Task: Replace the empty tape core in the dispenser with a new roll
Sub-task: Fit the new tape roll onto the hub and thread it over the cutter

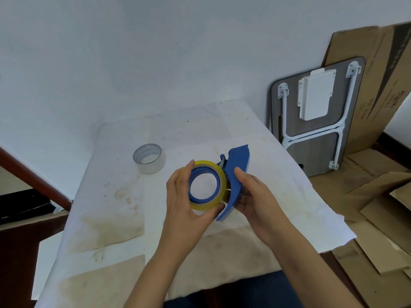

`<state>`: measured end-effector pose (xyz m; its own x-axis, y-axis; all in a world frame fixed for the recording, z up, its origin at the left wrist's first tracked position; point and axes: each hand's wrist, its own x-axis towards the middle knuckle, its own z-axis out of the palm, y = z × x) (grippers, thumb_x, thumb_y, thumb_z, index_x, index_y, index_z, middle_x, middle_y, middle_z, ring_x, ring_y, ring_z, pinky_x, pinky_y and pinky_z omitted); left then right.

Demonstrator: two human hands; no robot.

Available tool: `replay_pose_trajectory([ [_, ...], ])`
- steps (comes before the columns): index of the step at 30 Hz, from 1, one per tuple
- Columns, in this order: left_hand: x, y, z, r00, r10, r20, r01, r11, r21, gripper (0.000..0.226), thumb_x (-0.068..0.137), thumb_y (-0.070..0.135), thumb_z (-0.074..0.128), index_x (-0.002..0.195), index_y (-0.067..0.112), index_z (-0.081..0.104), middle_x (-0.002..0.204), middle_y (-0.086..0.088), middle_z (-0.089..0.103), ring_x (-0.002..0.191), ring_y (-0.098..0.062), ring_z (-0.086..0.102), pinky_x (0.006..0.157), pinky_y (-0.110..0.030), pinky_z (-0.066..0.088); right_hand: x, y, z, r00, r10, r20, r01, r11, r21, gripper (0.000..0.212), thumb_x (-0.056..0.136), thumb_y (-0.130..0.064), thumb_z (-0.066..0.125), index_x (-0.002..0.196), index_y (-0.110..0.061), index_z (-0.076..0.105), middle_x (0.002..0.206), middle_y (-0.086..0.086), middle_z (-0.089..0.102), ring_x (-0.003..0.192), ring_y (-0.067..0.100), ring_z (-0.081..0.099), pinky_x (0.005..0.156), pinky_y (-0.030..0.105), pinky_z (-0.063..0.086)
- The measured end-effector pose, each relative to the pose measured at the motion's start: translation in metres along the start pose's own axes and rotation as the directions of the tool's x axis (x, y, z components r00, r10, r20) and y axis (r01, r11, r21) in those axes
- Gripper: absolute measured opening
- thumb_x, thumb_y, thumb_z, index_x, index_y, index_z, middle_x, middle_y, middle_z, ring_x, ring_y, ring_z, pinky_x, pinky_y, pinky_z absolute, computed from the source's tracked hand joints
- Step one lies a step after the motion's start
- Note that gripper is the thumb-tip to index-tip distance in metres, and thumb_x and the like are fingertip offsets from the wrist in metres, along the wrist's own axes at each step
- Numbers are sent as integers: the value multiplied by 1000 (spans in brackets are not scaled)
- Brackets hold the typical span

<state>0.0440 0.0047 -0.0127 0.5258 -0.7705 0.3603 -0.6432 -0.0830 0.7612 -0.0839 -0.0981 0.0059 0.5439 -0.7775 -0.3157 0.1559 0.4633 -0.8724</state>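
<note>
I hold a blue tape dispenser [236, 172] above the middle of the table. A yellowish new tape roll [219, 174] sits around the dispenser's blue hub [193, 174]. My left hand [184, 203] wraps the roll from the left, thumb under it and fingers over its top edge. My right hand [253, 198] grips the dispenser's blue handle from the right. The empty clear tape core [149, 158] stands on the table to the upper left, apart from both hands.
The table [115, 196] is covered with stained white paper and backs onto a white wall. A folded small table [315, 112] and flattened cardboard [378, 196] lie to the right. A dark wooden rail [33, 172] runs along the left.
</note>
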Motion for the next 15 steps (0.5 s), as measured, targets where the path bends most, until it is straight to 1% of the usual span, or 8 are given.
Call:
replay_pose_trajectory([
  [4,-1,1,1,999,-25,34,25,1000,8,103,72,34,87,152,36,22,146,5,30,137,-6,37,97,5,31,1,0,-2,1000,-7,21,7,1000,25,74,68,-51,69,126,-6,59,109,13,69,93,22,69,80,33,57],
  [5,-1,3,-1,997,-39,61,39,999,10,104,72,34,87,152,39,19,145,6,28,135,-1,37,96,7,31,1,0,-3,1000,-9,23,8,1000,24,74,68,-50,69,125,-6,59,109,13,69,93,22,69,81,34,57],
  [8,2,13,-11,977,-116,178,120,993,-12,103,77,40,81,148,53,8,140,15,25,124,22,33,89,11,28,2,0,-7,1000,-8,15,7,1000,23,68,73,-47,68,124,-4,60,107,17,68,91,24,68,85,38,58],
  [9,4,17,-15,965,-147,218,159,987,-35,96,80,46,76,148,55,8,138,19,27,120,26,33,88,10,31,2,0,-8,1000,-5,4,5,1000,25,63,77,-45,67,124,-3,61,110,23,67,92,27,67,88,41,57],
  [10,7,21,-20,952,-182,248,207,975,-80,87,82,53,68,149,55,12,136,21,31,118,27,36,88,5,35,2,-1,-11,1000,-2,-6,3,1000,31,58,82,-42,66,124,-3,61,116,27,65,94,31,66,92,45,56],
  [12,13,23,-29,924,-271,270,333,918,-218,72,81,61,55,146,55,26,133,23,45,118,16,46,94,-11,41,1,-5,-15,1000,2,-10,-2,999,53,51,88,-37,63,124,-1,62,124,30,61,105,43,63,98,51,51],
  [14,19,19,-37,878,-377,294,461,832,-310,60,83,60,52,141,48,43,127,18,59,121,2,55,102,-28,43,0,-7,-18,1000,0,24,-2,998,60,52,88,-36,63,124,1,61,125,31,60,116,50,55,102,55,47],
  [15,21,16,-40,847,-416,331,518,787,-335,59,82,59,54,138,41,51,125,14,64,122,-6,59,106,-33,44,0,-8,-18,999,-3,52,0,999,54,53,86,-36,63,124,2,61,124,31,62,118,52,53,103,57,45],
])
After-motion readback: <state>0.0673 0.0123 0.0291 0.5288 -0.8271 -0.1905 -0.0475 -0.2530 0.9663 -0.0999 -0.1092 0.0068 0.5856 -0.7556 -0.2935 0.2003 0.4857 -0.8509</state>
